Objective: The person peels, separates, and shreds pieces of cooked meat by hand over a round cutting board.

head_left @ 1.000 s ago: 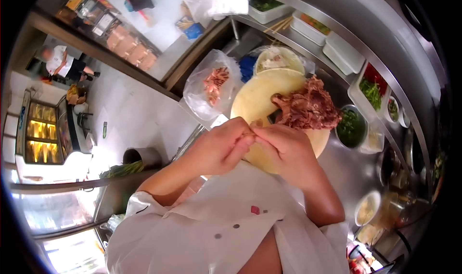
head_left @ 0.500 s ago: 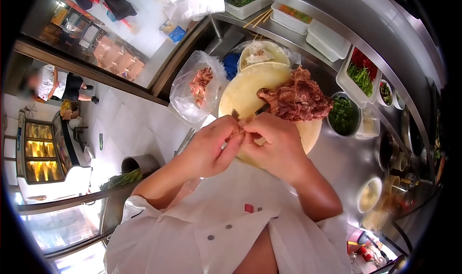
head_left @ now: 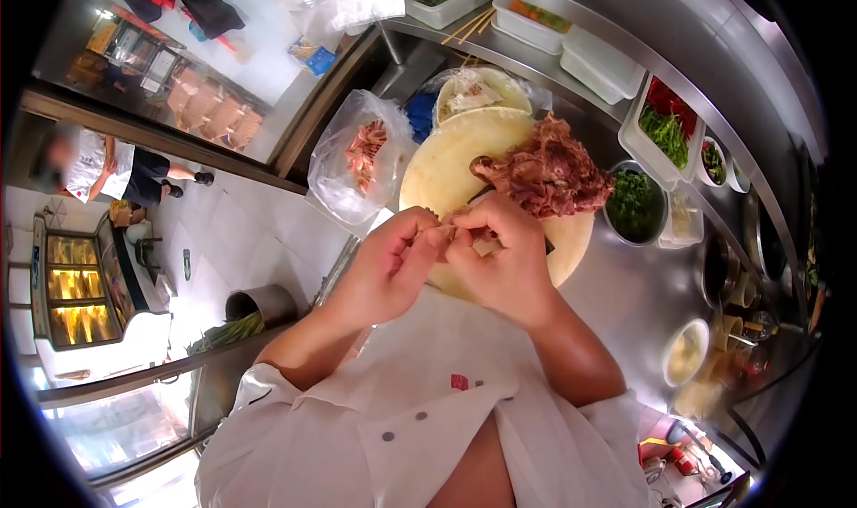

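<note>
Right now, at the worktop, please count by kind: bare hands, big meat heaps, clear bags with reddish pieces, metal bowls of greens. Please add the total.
Bare hands, left hand and right hand: 2
Big meat heap, on the round board: 1
Clear bag with reddish pieces: 1
Metal bowl of greens: 1
Total: 5

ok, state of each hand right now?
Left hand: closed, fingertips pinching a small piece, too small to identify.
Right hand: closed, fingertips pinching at the same small piece.
</note>
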A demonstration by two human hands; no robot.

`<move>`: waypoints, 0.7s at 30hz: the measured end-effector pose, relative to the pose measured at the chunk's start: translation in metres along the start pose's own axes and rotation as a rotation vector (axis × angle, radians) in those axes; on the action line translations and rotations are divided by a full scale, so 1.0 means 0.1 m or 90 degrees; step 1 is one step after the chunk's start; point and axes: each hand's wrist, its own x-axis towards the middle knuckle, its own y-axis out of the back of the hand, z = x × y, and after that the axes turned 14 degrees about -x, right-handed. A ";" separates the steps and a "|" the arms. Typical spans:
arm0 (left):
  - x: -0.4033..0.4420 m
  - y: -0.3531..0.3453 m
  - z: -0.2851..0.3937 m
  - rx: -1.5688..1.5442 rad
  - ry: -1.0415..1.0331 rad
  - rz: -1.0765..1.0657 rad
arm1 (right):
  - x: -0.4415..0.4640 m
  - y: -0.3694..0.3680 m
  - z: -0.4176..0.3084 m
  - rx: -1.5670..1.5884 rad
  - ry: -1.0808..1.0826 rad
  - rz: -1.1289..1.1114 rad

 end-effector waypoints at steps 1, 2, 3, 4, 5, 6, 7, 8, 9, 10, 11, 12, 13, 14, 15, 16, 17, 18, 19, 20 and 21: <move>0.00 -0.02 0.00 -0.039 0.006 0.007 | -0.01 0.02 0.03 0.013 -0.008 -0.014; -0.01 -0.02 -0.04 -0.053 0.006 0.006 | -0.03 0.04 0.06 0.026 -0.017 -0.029; -0.01 0.00 -0.10 -0.067 0.006 0.005 | -0.05 0.05 0.08 0.047 -0.027 -0.032; -0.01 0.00 -0.13 -0.081 0.006 0.003 | -0.08 0.06 0.10 0.069 -0.038 -0.035; -0.01 -0.02 -0.12 -0.078 -0.001 0.013 | -0.10 0.06 0.11 0.091 -0.047 -0.037; 0.00 -0.05 -0.10 -0.074 -0.008 0.023 | -0.11 0.06 0.11 0.094 -0.036 -0.028; 0.01 -0.07 -0.08 -0.070 -0.014 0.033 | -0.13 0.05 0.12 0.098 -0.024 -0.019; 0.01 -0.05 -0.09 0.016 -0.036 0.028 | -0.15 0.05 0.11 0.101 -0.013 -0.010; 0.01 -0.03 -0.10 0.102 -0.057 0.023 | -0.16 0.06 0.07 0.097 -0.029 -0.014; 0.00 -0.01 -0.12 0.188 -0.078 0.017 | -0.17 0.09 0.00 0.092 -0.046 -0.018; 0.00 -0.02 -0.14 0.182 -0.102 0.013 | -0.18 0.11 -0.04 0.087 -0.062 -0.021; 0.00 -0.03 -0.17 0.177 -0.127 0.009 | -0.19 0.13 -0.03 0.062 -0.047 -0.020; 0.00 -0.03 -0.19 0.172 -0.152 0.005 | -0.20 0.15 -0.01 0.036 -0.033 -0.020; 0.00 -0.03 -0.19 0.158 -0.141 -0.005 | -0.21 0.16 0.02 0.012 -0.018 -0.020; -0.02 -0.01 -0.20 0.144 -0.130 -0.014 | -0.21 0.16 0.04 0.018 0.001 -0.025; -0.03 0.01 -0.21 0.130 -0.118 -0.023 | -0.21 0.16 0.07 0.024 0.020 -0.029; -0.03 0.03 -0.22 0.135 -0.132 -0.027 | -0.20 0.15 0.08 0.030 0.038 -0.033; -0.04 0.04 -0.24 0.140 -0.146 -0.030 | -0.21 0.15 0.07 0.053 0.019 -0.040; -0.05 0.05 -0.25 0.145 -0.159 -0.034 | -0.22 0.15 0.06 0.076 -0.001 -0.047; -0.06 0.06 -0.24 0.153 -0.166 -0.044 | -0.23 0.16 0.04 0.099 -0.020 -0.053; -0.05 0.06 -0.20 0.162 -0.174 -0.053 | -0.23 0.17 0.00 0.068 -0.014 -0.051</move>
